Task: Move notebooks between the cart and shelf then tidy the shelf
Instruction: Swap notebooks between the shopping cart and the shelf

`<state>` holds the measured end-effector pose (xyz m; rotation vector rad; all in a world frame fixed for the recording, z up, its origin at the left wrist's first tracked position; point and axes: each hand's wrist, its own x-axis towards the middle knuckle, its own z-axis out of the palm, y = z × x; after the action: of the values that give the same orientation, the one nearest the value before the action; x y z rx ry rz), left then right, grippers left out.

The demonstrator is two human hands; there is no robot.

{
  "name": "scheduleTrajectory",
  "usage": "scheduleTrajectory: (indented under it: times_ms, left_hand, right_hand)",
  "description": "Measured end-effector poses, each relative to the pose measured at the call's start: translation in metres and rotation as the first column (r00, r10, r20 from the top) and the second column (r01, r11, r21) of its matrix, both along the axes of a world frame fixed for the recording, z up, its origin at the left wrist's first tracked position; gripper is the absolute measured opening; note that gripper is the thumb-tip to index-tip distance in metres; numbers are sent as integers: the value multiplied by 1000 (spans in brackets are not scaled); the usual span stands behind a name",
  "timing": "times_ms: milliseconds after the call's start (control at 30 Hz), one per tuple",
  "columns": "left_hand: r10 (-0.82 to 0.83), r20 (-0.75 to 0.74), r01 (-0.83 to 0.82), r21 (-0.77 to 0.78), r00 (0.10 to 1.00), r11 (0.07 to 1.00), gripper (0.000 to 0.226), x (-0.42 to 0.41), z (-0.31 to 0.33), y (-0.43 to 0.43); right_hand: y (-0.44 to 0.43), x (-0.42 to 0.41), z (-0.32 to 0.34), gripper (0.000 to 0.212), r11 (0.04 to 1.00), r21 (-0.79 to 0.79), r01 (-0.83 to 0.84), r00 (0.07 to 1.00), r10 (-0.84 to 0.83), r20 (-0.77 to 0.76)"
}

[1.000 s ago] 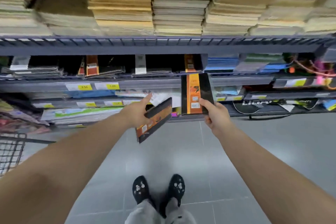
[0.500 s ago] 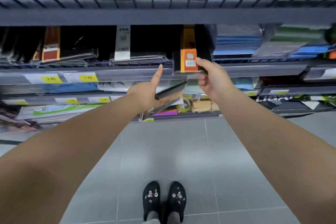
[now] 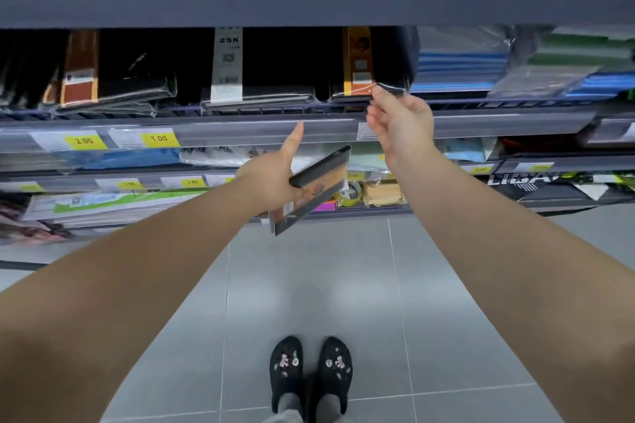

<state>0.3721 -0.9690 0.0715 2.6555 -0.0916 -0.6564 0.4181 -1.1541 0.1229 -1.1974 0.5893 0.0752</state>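
A black notebook with an orange band (image 3: pixel 364 69), wrapped in clear film, lies flat on the middle shelf (image 3: pixel 240 129). My right hand (image 3: pixel 402 127) is at its front edge. The index fingertip touches the film and the other fingers hang loose and apart. My left hand (image 3: pixel 271 182) is lower and to the left, in front of the shelf rail. It grips a second black and orange notebook (image 3: pixel 319 178), tilted, with the thumb pointing up.
More black wrapped notebooks sit to the left: one with a white 25K label (image 3: pixel 261 79) and one with a brown band (image 3: pixel 103 72). Blue packs (image 3: pixel 457 69) lie to the right. The upper shelf beam (image 3: pixel 309 7) hangs overhead. Yellow price tags (image 3: pixel 158 138) line the rail. My shoes (image 3: pixel 309 371) stand on grey tiles.
My right hand lifted the orange-band notebook up, slid it flat onto the middle shelf and loosened its grip. The left hand rose slightly with its notebook. The view moved closer to the shelf.
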Motion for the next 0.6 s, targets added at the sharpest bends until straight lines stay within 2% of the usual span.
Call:
scheduleTrajectory:
  times_ms: [67, 133, 200, 267, 333, 400, 433, 500, 600]
  left_hand:
    - [69, -14, -70, -89, 998, 994, 103, -9, 1, 2]
    - [131, -35, -135, -158, 991, 978, 80, -19, 4, 5]
    - [186, -97, -205, -253, 978, 945, 52, -30, 4, 10]
    - [267, -225, -341, -424, 937, 839, 42, -43, 6, 15]
    - [319, -354, -474, -571, 879, 670, 42, -56, 15, 17]
    - [341, -405, -530, -659, 848, 534, 38, -65, 24, 15]
    - [342, -410, -533, -678, 846, 507, 36, -68, 28, 13]
    - [332, -399, -518, -683, 855, 515, 34, -69, 37, 5]
    - [337, -402, -524, -683, 851, 508, 39, -67, 45, -8]
  right_hand:
    - [-1, -2, -3, 31, 997, -27, 78, 997, -79, -25]
    - [-7, -6, -5, 41, 987, -103, 122, 989, -130, -76]
    - [-16, -15, -7, 44, 973, -221, 70, 989, -96, -111]
    - [-25, -29, -9, 43, 944, -329, -19, 990, -28, -138]
    - [-34, -45, -14, 44, 917, -386, -102, 983, 34, -180]
    - [-39, -61, -17, 43, 902, -379, -205, 962, 113, -250]
    - [-40, -68, -17, 41, 908, -345, -239, 950, 144, -277]
    - [-40, -78, -13, 38, 919, -257, -297, 929, 217, -299]
    - [-41, -87, -2, 34, 868, -172, -466, 866, 407, -292]
